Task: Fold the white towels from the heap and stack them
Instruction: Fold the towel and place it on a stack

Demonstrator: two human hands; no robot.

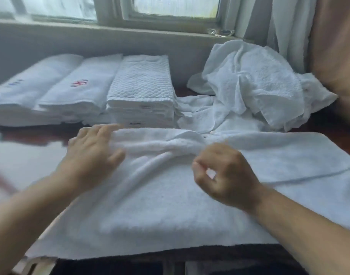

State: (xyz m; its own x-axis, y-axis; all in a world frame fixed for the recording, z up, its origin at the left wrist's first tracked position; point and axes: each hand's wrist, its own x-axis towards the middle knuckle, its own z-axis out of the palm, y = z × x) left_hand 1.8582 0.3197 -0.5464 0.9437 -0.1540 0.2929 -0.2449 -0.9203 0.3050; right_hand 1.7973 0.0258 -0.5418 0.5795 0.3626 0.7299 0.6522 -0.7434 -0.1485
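The spread towel (170,205) lies on the desk (21,155) just in front of the waffle-weave stack (140,86). Its long axis runs left to right, with a rumpled ridge along the far edge between both hands. The left hand (92,151) presses the towel's left end, fingers apart. The right hand (223,175) is curled at the ridge; I cannot tell whether it pinches cloth. The heap (249,86) sits right of the stack, clear of the fold.

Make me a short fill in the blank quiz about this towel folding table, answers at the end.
1. The unfolded heap lies to the ___ of the folded stacks.
2. Side by side stand ___ folded stacks.
3. The middle stack's embroidery is ___.
4. The spread towel, under the left hand, lies in ___ of the stacks.
Answers: right, three, red, front.
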